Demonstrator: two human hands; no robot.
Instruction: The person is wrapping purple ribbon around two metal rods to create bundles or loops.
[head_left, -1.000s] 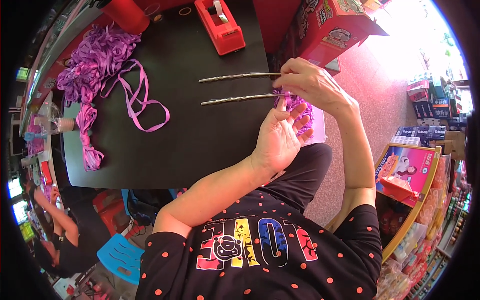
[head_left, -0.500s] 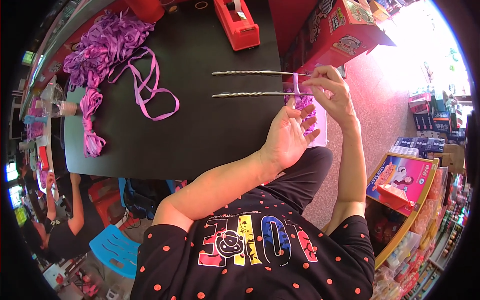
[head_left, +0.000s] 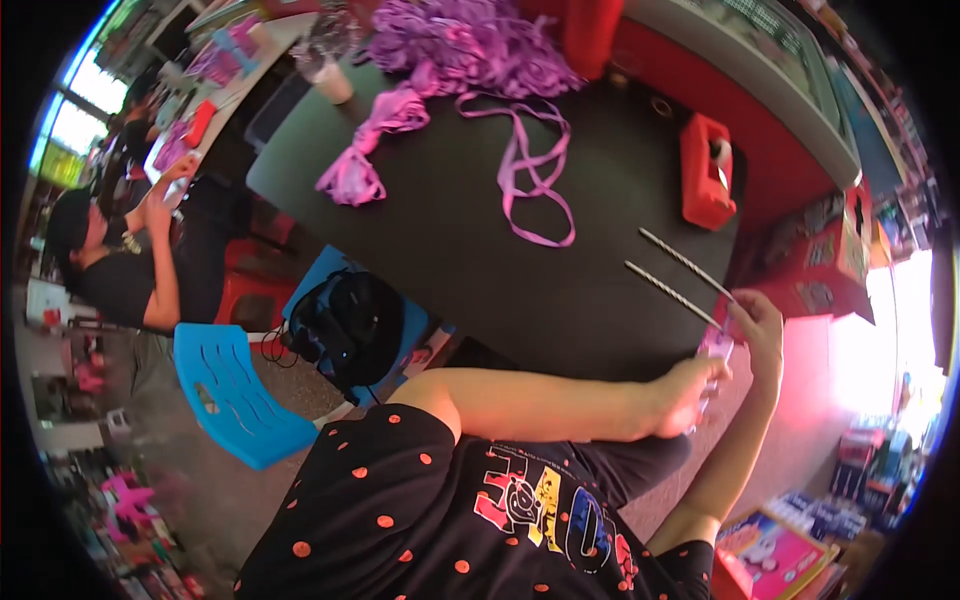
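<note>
"Left hand [head_left: 682,397] and right hand [head_left: 758,327]: gripping tight?"

"I can't tell. They're apart, near the ends of two twisty metal sticks [head_left: 672,295]."

"Where are those sticks?"

"Over the tabletop [head_left: 440,240]. Heaped purple ribbon [head_left: 450,50] lies well away."

My ribbon pile [head_left: 455,45] lies on the table [head_left: 430,230] before me; tape dispenser [head_left: 707,185] right; rods [head_left: 672,294] nearer me; chair [head_left: 228,385] left.

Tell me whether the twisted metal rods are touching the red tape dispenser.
Apart. The head view shows a strip of dark tabletop between the twisted metal rods and the red tape dispenser.
</note>
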